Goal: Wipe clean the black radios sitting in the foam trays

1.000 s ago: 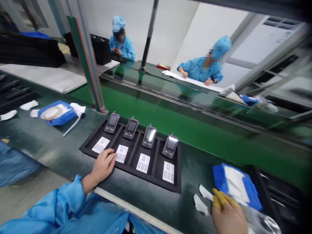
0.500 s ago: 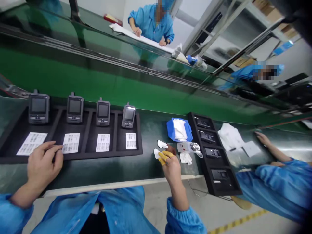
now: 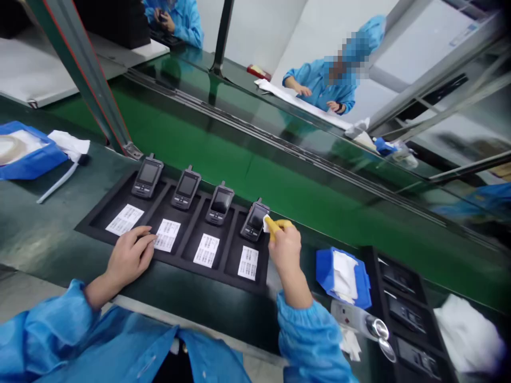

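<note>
My right hand (image 3: 286, 246), with yellow finger cots on some fingertips, pinches a small white wipe (image 3: 265, 224) against the right edge of the screen of the rightmost handheld radio (image 3: 254, 219). That radio rests at the back of a black tray (image 3: 239, 283) with several compartments, above a printed label sheet (image 3: 248, 263). More radios stand in the other compartments, among them one radio (image 3: 220, 204) just to its left. My left hand (image 3: 130, 259) lies over the tray's front edge, fingers loosely bent and holding nothing, fingertips beside a label sheet (image 3: 167, 235).
Right of the tray are a blue bin (image 3: 325, 271) of white wipes, a clear bottle (image 3: 353, 319) on its side and a second black tray (image 3: 415, 276). At left sits another blue bin (image 3: 35, 162). A green ledge runs behind; co-workers sit beyond it.
My right hand has moved from the table beside the bottle to the rightmost radio, bringing the wipe onto it. The camera view has turned left. My left hand stays at the tray's front.
</note>
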A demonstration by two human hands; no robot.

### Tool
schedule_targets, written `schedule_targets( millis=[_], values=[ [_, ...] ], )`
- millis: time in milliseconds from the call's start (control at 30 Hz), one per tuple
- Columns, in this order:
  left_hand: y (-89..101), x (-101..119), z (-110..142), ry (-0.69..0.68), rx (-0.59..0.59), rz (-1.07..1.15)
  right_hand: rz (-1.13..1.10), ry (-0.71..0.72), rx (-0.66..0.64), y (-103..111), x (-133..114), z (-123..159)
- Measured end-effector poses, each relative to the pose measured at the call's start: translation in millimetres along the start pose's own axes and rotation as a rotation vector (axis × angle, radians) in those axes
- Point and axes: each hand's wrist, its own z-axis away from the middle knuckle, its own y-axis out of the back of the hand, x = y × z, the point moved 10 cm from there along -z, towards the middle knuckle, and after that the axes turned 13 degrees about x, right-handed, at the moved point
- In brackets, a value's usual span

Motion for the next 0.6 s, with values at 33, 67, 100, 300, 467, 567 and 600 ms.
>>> schedule_targets(
  millis=[33,67,100,300,467,567,600],
  values=[
    [0.2,-0.3,0.1,0.002,0.001,0.004,0.001,0.016,-0.003,-10.9,-3.6,-10.7],
    [0.1,-0.7,0.3,0.005,0.001,0.008,0.002,0.03,-0.007,-20.2,-6.1,-18.8],
    [-0.4,-1.1,0.5,0.008,-0.002,0.012,0.001,0.045,-0.012,-28.0,-7.9,-24.1],
    [-2.7,-3.6,2.3,0.034,-0.007,0.024,-0.042,0.138,-0.063,-39.7,-20.4,-1.4],
    [-4.5,-7.9,4.2,0.072,-0.014,0.036,-0.094,0.227,-0.114,-22.1,-38.6,28.5],
    [-4.6,-7.3,5.0,0.076,-0.021,0.037,-0.109,0.257,-0.118,-16.0,-52.8,16.7],
    [-3.8,-6.1,4.9,0.071,-0.018,0.039,-0.111,0.26,-0.114,-17.3,-59.1,7.8]
  ],
)
